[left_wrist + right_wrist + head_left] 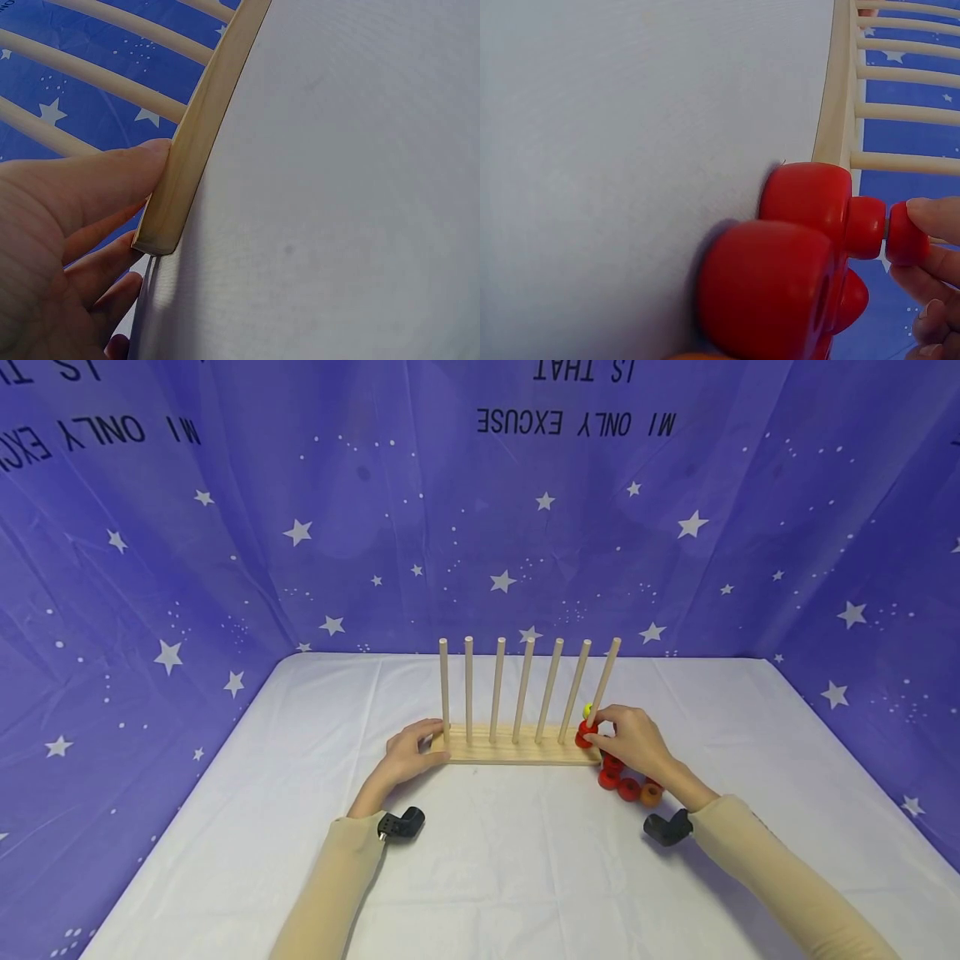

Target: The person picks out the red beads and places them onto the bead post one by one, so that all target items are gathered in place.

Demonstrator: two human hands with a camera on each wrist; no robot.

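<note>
A wooden peg rack [517, 755] stands on the table with several upright pegs in a row. At its left end my left hand [408, 754] grips the base, thumb along the front edge and fingers round the end. Between thumb and fingertips my right hand [636, 742] pinches a red bead [906, 235], which is threaded on the rightmost peg [606, 677]. Just below it, another red bead [865, 228] sits on the same peg, with a small gap between the two. The other pegs carry no beads.
Several loose red beads [628, 789] and an orange bead [651, 794] lie by the rack's right end, below my right hand. Something yellow [588, 711] shows behind the rightmost peg. A white cloth [525, 877] covers the table, with purple star-printed curtains around it.
</note>
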